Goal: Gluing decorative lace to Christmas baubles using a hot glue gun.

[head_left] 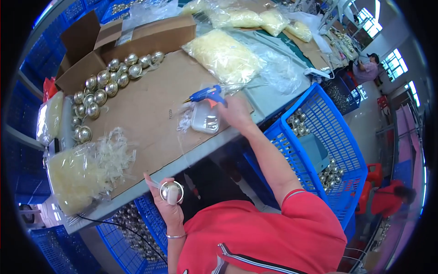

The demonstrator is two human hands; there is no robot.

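In front of the table's near edge, my left hand (pixel 168 212) holds a shiny silver ball (pixel 172 191) with a pale rim around it and a translucent strip across its face. My right hand (pixel 237 112) is over the tabletop, closed around the handle of a blue glue gun (pixel 203 94) with an orange trigger. The gun's nozzle points left. Right below it is a clear plastic tub (pixel 205 118), with whitish strands (pixel 185 119) at its side. Similar silver balls (pixel 111 89) stand clustered on the cardboard sheet (pixel 150 109) to the far left.
A bag of translucent strips (pixel 75 176) spills at the left. Another full bag (pixel 223 57) lies at the back beside an open carton (pixel 153 35). Blue baskets of balls stand right (pixel 337 132) and below left (pixel 116 239). A black cord (pixel 98 221) hangs off the table. Other people are farther off.
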